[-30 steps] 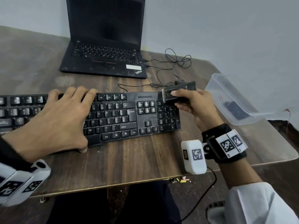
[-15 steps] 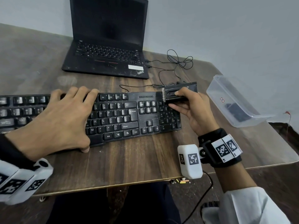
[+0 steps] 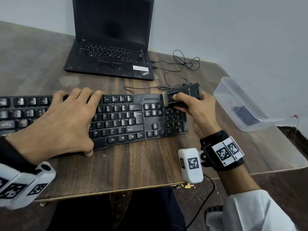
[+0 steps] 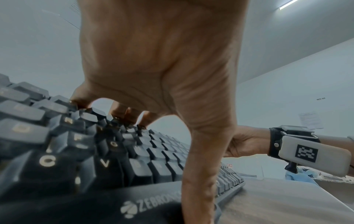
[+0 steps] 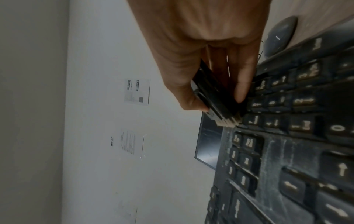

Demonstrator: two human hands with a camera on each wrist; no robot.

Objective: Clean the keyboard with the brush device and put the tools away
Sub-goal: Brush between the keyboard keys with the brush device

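A black keyboard (image 3: 126,120) lies across the wooden table (image 3: 133,167). My left hand (image 3: 63,120) rests on its left half, fingertips on the upper key rows and thumb at the front edge; the left wrist view shows the arched left hand (image 4: 157,60) over the keys (image 4: 76,151). My right hand (image 3: 198,112) grips the black brush device (image 3: 191,92) over the number pad's top corner. The bristles (image 3: 165,99) point left. In the right wrist view the brush device (image 5: 216,97) has its bristles (image 5: 228,122) touching the dusty keyboard (image 5: 287,151).
An open black laptop (image 3: 111,47) stands behind the keyboard, with thin cables (image 3: 183,64) trailing to its right. A clear plastic container (image 3: 233,90) sits at the table's right edge with a dark item (image 3: 245,114) inside. A dark mouse (image 5: 281,34) lies behind the keyboard.
The right hand has shifted the brush slightly leftward along the top of the number pad. The left hand has stayed in place on the keyboard.
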